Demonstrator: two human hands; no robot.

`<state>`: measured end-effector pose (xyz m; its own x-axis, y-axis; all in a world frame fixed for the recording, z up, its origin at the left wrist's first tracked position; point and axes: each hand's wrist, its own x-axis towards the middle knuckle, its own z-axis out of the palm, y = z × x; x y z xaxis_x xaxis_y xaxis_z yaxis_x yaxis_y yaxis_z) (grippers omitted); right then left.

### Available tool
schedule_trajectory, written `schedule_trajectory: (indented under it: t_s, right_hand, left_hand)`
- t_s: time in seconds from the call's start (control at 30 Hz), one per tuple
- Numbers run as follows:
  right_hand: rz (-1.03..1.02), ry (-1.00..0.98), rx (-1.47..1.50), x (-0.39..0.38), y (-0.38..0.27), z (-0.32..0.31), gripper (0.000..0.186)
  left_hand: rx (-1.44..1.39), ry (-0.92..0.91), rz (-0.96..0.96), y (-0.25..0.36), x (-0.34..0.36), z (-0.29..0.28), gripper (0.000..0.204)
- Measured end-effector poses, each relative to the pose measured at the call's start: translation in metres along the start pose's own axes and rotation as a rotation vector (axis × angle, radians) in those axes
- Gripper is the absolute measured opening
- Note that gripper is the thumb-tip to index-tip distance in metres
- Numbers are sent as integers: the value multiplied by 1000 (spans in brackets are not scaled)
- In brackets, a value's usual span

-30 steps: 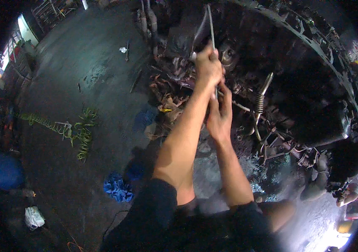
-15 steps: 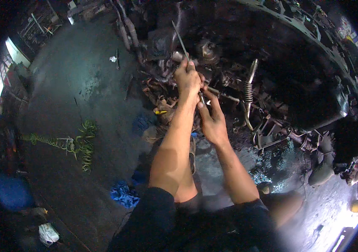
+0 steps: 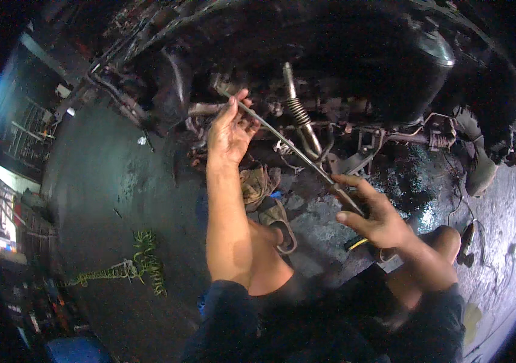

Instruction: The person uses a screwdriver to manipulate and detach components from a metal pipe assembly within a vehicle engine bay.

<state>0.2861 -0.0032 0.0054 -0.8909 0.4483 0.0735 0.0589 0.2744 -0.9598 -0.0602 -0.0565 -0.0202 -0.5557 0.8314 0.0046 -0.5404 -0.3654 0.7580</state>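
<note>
A long, slim metal bar (image 3: 291,147) slants across in front of me, from the upper left down to the right. Near its far end, my left hand (image 3: 229,136) has its fingers closed around it, palm partly turned up. The thicker near end lies between the thumb and fingers of my right hand (image 3: 382,218). Just beyond the bar is a flexible ribbed metal pipe (image 3: 298,113), among dark vehicle underbody parts. The bar's far tip is blurred against these parts.
A coiled green hose (image 3: 149,263) lies on the dark floor at the left. Crumpled brown cloth (image 3: 258,184) sits beyond my knees. At the right, a wet patch (image 3: 406,181) spreads under the vehicle, near another person's shoe (image 3: 483,172). Something blue (image 3: 79,351) stands lower left.
My hands have moved apart, the right one now lower and to the right. The bar, earlier pointing up from my left hand, now slants between both hands. My view has shifted right.
</note>
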Motion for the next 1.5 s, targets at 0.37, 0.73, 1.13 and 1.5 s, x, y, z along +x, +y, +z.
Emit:
schedule_trajectory:
  t_s: [0.37,0.73,1.13,1.5]
  right_hand:
    - [279,111,159,-74,2,-97,41]
    - [34,309,312,-108,8,-145,51]
    - [-265,923,605,-128,13,-164,74]
    - [-91,1132,-1,-148,34,-176,40]
  left_hand:
    - [-210,-250,-57,-45,24,19,24]
    - [-128,-192,79,-67,48,66,23]
    - [686,-518,51,-94,11,118,35]
    - [1136,-679,46,-107,-7,133,48]
